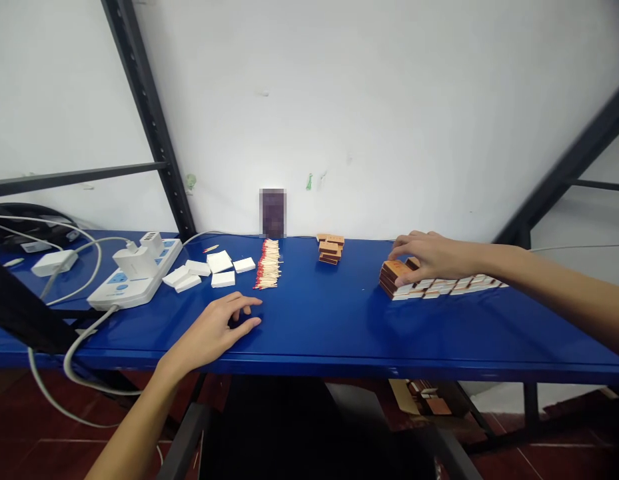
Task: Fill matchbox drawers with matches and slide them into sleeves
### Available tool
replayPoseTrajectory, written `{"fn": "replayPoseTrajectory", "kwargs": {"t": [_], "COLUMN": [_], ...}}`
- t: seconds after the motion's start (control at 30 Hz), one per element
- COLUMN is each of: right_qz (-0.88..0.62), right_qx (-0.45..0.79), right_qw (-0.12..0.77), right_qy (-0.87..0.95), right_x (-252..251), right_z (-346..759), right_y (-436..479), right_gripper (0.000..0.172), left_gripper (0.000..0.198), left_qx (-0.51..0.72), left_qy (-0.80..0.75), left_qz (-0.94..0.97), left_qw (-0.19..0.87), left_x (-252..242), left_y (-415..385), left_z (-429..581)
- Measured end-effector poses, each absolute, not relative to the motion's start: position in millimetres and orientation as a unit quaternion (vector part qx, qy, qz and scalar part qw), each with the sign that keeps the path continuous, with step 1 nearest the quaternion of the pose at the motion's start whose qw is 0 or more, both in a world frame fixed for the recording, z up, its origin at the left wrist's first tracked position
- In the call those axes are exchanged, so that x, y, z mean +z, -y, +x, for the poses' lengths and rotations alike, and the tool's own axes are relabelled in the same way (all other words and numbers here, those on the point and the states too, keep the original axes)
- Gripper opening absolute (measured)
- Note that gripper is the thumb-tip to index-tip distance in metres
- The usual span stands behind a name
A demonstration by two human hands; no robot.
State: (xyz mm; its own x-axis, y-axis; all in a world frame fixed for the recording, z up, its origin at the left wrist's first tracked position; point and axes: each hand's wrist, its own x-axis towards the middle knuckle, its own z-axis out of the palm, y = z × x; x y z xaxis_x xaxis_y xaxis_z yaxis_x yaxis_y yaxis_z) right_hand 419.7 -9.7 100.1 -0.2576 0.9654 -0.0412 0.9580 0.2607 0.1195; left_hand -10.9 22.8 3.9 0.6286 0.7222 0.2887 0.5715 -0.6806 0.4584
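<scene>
My left hand [224, 327] is just above the blue tabletop near its front edge, fingers apart, holding nothing. Beyond its fingertips lies a row of red-tipped matches [269, 267], with several white matchbox trays [220, 261] to the left of it. At the right, my right hand [422, 257] has its thumb on the near side and its fingers toward the far side of a stacked matchbox [395, 272] at the left end of a long block of matchboxes [454, 285]. A small pile of orange-brown matchbox sleeves [330, 249] sits near the wall.
A white power strip [132, 277] with chargers and cables takes up the left side of the blue table [309, 333]. Dark metal posts [149, 113] rise at both sides. Below the table, an open carton [429, 400] holds more boxes. A pixelated dark object [273, 213] stands against the wall.
</scene>
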Motion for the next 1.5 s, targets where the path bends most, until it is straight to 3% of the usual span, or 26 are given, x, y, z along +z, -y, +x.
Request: {"fn": "replayPoseTrajectory", "kwargs": {"t": [0.23, 0.3, 0.5, 0.57, 0.7, 0.8, 0.93, 1.0, 1.3, 1.5], "right_qz": [0.6, 0.576, 0.522, 0.528, 0.557, 0.576, 0.552, 0.538, 0.567, 0.594], "right_qx": [0.033, 0.02, -0.008, -0.021, -0.043, -0.031, -0.001, 0.013, 0.044, 0.148], "right_qw": [0.058, 0.061, 0.112, 0.148, 0.196, 0.22, 0.156, 0.105, -0.006, -0.034], "right_qy": [-0.797, -0.815, -0.846, -0.836, -0.806, -0.786, -0.819, -0.836, -0.823, -0.79], "right_x": [105, 103, 90, 89, 90, 92, 95, 96, 58, 38], "right_z": [419, 410, 396, 396, 398, 401, 399, 390, 328, 323], "right_y": [4, 5, 0, -3, -8, -8, -12, -16, -74, -93], "right_gripper": [0.08, 0.078, 0.025, 0.017, 0.021, 0.037, 0.073, 0.076, 0.036, 0.023], "left_gripper": [0.041, 0.04, 0.039, 0.04, 0.041, 0.039, 0.04, 0.043, 0.048, 0.042], "left_qx": [0.222, 0.221, 0.227, 0.225, 0.219, 0.223, 0.26, 0.258, 0.215, 0.251], "left_qy": [-0.375, -0.377, -0.377, -0.379, -0.382, -0.385, -0.44, -0.483, -0.543, -0.535], "left_qz": [0.885, 0.884, 0.883, 0.882, 0.882, 0.882, 0.858, 0.836, 0.811, 0.805], "left_qw": [0.164, 0.165, 0.165, 0.165, 0.168, 0.155, 0.048, 0.002, -0.027, -0.048], "left_x": [4, 4, 6, 6, 5, 1, -6, -9, -13, -14], "left_y": [-23, -22, -21, -21, -21, -23, -28, -29, -27, -25], "left_z": [-11, -11, -11, -11, -11, -12, -13, -12, -7, -8]}}
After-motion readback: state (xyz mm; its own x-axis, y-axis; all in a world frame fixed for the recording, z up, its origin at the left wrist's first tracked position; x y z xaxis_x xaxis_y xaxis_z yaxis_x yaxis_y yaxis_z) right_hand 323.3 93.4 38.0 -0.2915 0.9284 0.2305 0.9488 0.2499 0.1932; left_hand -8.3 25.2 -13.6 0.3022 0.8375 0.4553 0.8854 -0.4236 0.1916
